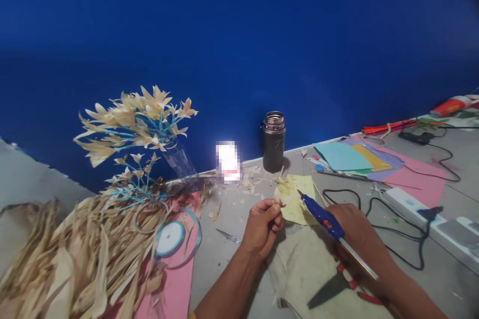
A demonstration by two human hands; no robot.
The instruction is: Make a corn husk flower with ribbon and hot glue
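My left hand (263, 225) is closed in a pinch on a small pale husk flower (281, 192), held just above a yellow paper sheet (301, 200). My right hand (355, 232) grips a blue glue gun (322, 216) whose nozzle points at the flower; a clear glue stick (359, 259) sticks out behind it. Both hands hover over a crumpled beige cloth (318, 274) on the grey table.
A vase of husk flowers on blue stems (138, 134) stands at the left above a heap of dried husks (75, 259). Ribbon spool (169, 238), small scissors (228, 235), dark jar (273, 141), coloured paper sheets (359, 159), black cable (392, 229) and power strip (430, 214) surround the hands.
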